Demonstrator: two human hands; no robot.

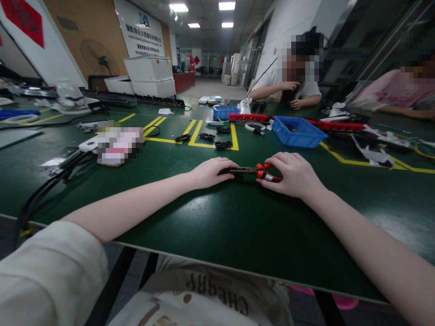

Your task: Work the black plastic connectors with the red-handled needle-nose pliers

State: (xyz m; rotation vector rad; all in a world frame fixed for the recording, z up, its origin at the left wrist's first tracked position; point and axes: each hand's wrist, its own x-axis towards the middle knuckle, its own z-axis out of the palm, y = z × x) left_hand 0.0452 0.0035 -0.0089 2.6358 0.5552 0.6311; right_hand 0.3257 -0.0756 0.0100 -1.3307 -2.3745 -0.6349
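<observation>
My right hand (294, 174) is closed around the red and black handles of a pair of long-nose pliers (248, 170). The jaws point left, toward my left hand (215, 173), whose thumb and fingers pinch a small black part (224, 171). The tips of the pliers reach that part; whether they grip it is too small to tell. Both hands are just above the green tabletop, in the middle. Beyond them, several similar black parts (223, 144) lie inside and beside the yellow tape outlines.
A blue bin (299, 132) and a smaller blue bin (225, 112) stand beyond my hands, near a red strip (248, 117). To the left lie a pink phone-like object (117, 147) and black cables (50, 190). Two people sit across the table (204, 226).
</observation>
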